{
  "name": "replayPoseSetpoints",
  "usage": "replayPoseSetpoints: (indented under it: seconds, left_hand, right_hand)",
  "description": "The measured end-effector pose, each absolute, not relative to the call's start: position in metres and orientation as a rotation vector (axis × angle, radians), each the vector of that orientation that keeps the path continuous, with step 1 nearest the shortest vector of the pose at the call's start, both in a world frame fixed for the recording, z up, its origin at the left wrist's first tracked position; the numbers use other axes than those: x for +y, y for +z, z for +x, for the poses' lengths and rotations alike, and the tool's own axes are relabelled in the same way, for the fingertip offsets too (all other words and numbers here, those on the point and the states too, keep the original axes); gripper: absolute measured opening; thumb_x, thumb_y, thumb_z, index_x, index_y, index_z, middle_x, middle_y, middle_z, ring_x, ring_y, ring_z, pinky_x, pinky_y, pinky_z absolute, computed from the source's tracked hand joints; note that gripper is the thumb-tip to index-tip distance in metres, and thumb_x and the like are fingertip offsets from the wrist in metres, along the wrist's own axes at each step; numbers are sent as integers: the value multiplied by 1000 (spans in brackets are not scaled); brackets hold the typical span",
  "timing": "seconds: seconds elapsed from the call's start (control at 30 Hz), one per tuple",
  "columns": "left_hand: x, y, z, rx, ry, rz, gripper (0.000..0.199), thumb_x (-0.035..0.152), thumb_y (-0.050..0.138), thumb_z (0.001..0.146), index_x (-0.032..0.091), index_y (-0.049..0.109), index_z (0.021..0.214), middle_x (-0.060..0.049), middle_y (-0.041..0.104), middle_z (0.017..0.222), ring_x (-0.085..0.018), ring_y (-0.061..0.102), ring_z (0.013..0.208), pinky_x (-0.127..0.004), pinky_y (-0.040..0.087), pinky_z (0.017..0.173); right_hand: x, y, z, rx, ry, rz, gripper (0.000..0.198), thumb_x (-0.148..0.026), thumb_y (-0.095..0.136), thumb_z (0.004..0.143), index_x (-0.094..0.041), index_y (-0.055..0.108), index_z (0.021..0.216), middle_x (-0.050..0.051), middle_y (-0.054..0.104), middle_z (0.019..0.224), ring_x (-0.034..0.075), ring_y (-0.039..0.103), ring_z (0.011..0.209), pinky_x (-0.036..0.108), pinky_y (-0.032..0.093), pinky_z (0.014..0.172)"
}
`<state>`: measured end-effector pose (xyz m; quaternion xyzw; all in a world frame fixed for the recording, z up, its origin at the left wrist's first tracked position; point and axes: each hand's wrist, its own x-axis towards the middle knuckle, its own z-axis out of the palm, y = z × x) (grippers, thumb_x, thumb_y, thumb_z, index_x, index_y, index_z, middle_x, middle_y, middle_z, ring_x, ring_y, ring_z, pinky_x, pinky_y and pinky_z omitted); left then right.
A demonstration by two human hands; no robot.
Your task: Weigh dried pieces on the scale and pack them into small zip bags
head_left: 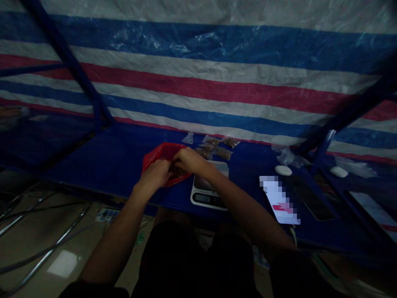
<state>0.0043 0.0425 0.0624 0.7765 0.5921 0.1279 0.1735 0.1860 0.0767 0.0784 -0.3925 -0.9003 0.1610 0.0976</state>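
Dipping into the red plastic bag [152, 158] on the tabletop [118, 155], my left hand [159, 171] and right hand [190, 159] curl; I cannot tell either grip's opening or hold. I judge it's portioning, next calling for a lift to the digital scale [198, 198].

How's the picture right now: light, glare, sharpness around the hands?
Head view: dim overall, darkest toward the lower edge; head view: glints on the striped sheet, and a bright, partly pixelated phone screen; head view: between the left hand and right hand, the contents of the red bag are too murky to identify.
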Motion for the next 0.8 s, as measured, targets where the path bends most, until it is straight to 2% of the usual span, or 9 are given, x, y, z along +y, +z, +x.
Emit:
replayPoseSetpoints:
  seconds: [0.17, 0.33, 0.5, 0.67, 0.8]
  left_hand:
    - [45, 71, 6, 1742, 133, 2288, 14, 21, 70, 90, 23, 82, 97, -12, 83, 102, -31, 78, 105, -37, 57, 93]
    - [46, 70, 8, 1617, 108, 2362, 21, 18, 70, 91, 20, 80, 109, -14, 81, 110, -30, 77, 105, -36, 57, 90]
    - [45, 62, 12, 1617, 122, 2428, 21, 21, 65, 95, 21, 79, 111, -13, 79, 116, -29, 75, 112, -37, 55, 96]
    - [45, 58, 12, 1602, 155, 2427, 24, 18, 61, 97, 21, 80, 112, -12, 80, 116, -28, 75, 112, -36, 55, 98]
    - [45, 56, 10, 1603, 186, 2407, 26, 18, 61, 96, 20, 81, 112, -13, 80, 118, -30, 75, 111, -39, 56, 96]
  right_hand:
    - [76, 76, 186, -2494, 580, -1143, 20, -9, 67, 94, -13, 85, 100, 11, 85, 101, 19, 76, 91, 26, 50, 81]
    - [73, 89, 203, -2135, 643, -1126, 14, -17, 76, 91, -20, 87, 101, 6, 85, 104, 20, 78, 91, 32, 58, 89]
    - [58, 90, 251, -1851, 791, -1127, 19, -27, 82, 86, -21, 87, 104, 5, 86, 95, 23, 80, 85, 35, 65, 78]
    - [39, 69, 285, -1781, 704, -1155, 18, -29, 83, 86, -24, 87, 102, 5, 85, 106, 25, 80, 100, 42, 64, 97]
    - [30, 56, 291, -1768, 627, -1153, 18, -29, 83, 87, -23, 86, 104, 7, 85, 110, 25, 79, 105, 43, 62, 100]
